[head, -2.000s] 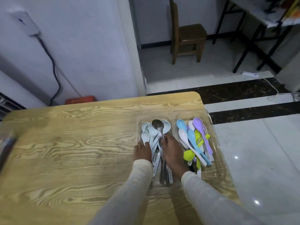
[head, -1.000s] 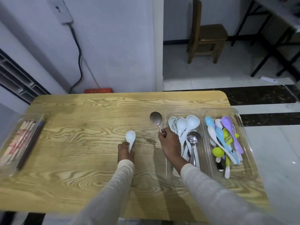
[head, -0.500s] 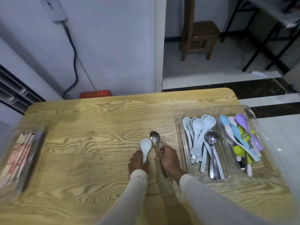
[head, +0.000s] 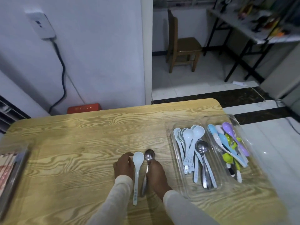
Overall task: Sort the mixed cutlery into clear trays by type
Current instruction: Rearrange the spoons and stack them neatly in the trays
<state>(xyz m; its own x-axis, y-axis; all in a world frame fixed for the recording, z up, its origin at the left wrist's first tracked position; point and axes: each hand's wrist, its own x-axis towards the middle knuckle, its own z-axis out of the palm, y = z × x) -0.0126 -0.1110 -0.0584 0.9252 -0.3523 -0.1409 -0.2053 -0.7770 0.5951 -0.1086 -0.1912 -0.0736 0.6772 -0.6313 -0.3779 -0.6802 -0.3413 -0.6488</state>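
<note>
Setting: wood-grain table across the lower half of the frame; white wall at upper left, tiled floor at right.
Left hand: lower centre, knuckles up, fingers curled, tips touching the left side of the white spoon's bowl; cannot tell whether gripping.
White spoon: flat on the table at lower centre, bowl pointing up the frame, handle beside the left sleeve.
Right hand: just right of the left hand, fingers bent down, pinching the neck of the metal spoon.
Metal spoon: just right of the white spoon, roughly parallel to it.
Near tray: clear, centre right, holding white spoons with a second metal spoon on top.
Far tray: clear, touching the near tray's right side, holding coloured spoons.
Left edge: another clear tray, contents blurred.
Background: wooden chair at upper centre right.
</note>
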